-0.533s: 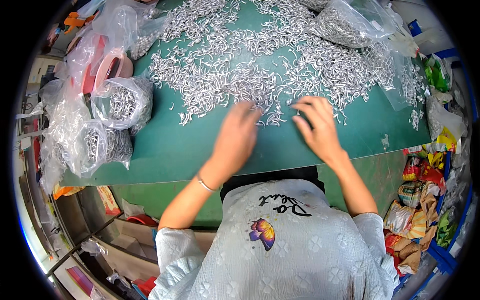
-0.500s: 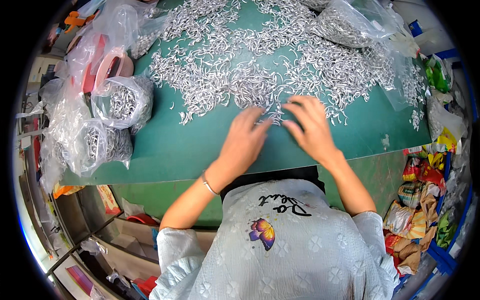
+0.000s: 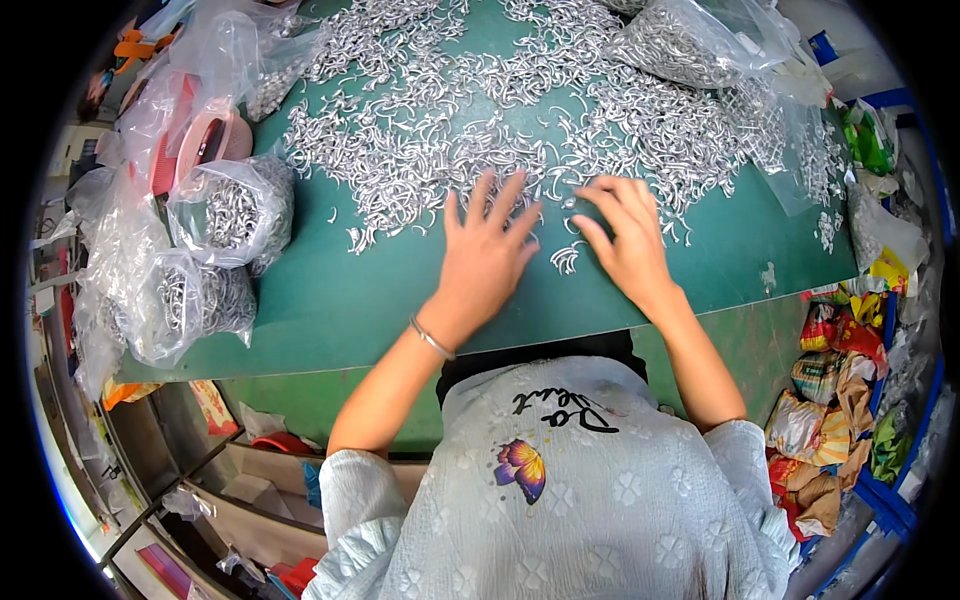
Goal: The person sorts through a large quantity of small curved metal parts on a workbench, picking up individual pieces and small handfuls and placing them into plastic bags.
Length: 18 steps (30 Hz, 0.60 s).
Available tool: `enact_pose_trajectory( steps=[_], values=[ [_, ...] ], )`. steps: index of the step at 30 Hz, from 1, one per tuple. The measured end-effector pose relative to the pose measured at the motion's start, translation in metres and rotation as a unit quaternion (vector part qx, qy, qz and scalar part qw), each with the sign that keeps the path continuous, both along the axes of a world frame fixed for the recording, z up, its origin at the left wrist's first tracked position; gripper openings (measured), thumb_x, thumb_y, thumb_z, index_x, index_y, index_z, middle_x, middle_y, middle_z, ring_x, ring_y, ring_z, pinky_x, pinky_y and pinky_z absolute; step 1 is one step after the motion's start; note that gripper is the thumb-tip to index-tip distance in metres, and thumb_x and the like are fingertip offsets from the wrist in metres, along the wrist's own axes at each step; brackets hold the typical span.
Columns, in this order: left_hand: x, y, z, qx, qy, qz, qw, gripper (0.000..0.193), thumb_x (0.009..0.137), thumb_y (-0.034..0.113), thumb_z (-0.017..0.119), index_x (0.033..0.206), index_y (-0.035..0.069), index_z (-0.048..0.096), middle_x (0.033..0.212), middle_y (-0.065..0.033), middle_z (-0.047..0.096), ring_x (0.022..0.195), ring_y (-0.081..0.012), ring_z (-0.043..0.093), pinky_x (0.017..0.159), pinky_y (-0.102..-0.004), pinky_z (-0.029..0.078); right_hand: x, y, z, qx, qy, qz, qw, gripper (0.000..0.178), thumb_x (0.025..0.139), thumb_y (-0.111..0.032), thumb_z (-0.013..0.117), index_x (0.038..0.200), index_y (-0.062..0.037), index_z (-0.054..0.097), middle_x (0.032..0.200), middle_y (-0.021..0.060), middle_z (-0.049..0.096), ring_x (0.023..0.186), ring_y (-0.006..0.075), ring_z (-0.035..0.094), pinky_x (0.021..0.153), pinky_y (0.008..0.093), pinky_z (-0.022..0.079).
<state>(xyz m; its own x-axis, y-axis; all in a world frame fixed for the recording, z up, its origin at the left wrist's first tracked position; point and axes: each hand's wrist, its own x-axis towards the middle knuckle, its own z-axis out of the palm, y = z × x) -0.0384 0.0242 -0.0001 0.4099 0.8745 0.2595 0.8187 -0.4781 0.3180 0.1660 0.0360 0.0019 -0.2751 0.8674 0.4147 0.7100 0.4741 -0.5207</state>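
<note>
Many small curved silver metal pieces lie spread in a loose layer over the green tabletop. My left hand is open, palm down, its spread fingertips on the near edge of the layer. To its right, my right hand is also open, with fingers bent and thumb apart, its fingertips by a few loose pieces. Between the two thumbs a small group of curved pieces sits apart from the rest. Whatever lies under my palms is hidden.
Clear plastic bags of metal pieces stand at the table's left side, beside a pink container. Another filled bag lies at the far right. Colourful packages crowd the right; wooden shelving stands lower left.
My left hand has moved slightly left and spread its fingers. My right hand has shifted only a little. The small group of pieces now shows separately between my hands.
</note>
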Motion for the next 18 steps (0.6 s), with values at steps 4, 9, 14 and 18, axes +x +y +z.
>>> enact_pose_trajectory(
  steps=[4,9,14,18],
  values=[
    [-0.023,0.006,-0.007,-0.005,0.038,0.033,0.999,0.038,0.085,0.005,0.058,0.123,0.013,0.057,0.137,-0.0104,0.047,0.129,-0.0316,0.041,0.105,-0.0583,0.027,0.006,0.007,-0.008,0.004,-0.074,0.003,0.997,0.019,0.076,-0.01,0.071,0.094,-0.0068,0.065,0.096,0.0056,0.058,0.091,0.0259,0.05,0.077,0.037,0.037],
    [-0.047,-0.004,-0.014,0.003,0.06,0.14,0.988,0.043,0.086,-0.001,0.053,0.127,0.011,0.053,0.143,-0.0114,0.041,0.135,-0.0331,0.036,0.107,-0.0585,0.024,0.016,0.006,-0.004,0.008,-0.045,-0.052,0.998,0.022,0.077,-0.006,0.069,0.098,-0.0059,0.064,0.099,0.0072,0.059,0.096,0.0269,0.052,0.083,0.0393,0.038],
    [-0.029,-0.002,-0.006,0.007,0.027,0.096,0.995,0.045,0.087,0.004,0.055,0.132,0.006,0.048,0.147,-0.0159,0.035,0.136,-0.0372,0.033,0.109,-0.0568,0.024,-0.037,0.028,0.006,-0.008,-0.011,0.036,0.999,0.04,0.077,-0.012,0.072,0.115,-0.008,0.06,0.13,0.0136,0.05,0.121,0.0322,0.047,0.099,0.0448,0.036],
    [-0.025,-0.023,-0.008,-0.05,0.097,0.037,0.993,0.051,0.085,0.003,0.057,0.135,0.007,0.046,0.148,-0.0148,0.033,0.136,-0.0371,0.031,0.109,-0.0575,0.026,-0.049,0.034,-0.014,-0.026,-0.071,0.142,0.987,0.038,0.077,-0.012,0.071,0.113,-0.0101,0.061,0.138,0.0121,0.045,0.13,0.0325,0.041,0.104,0.0459,0.034]
  ],
)
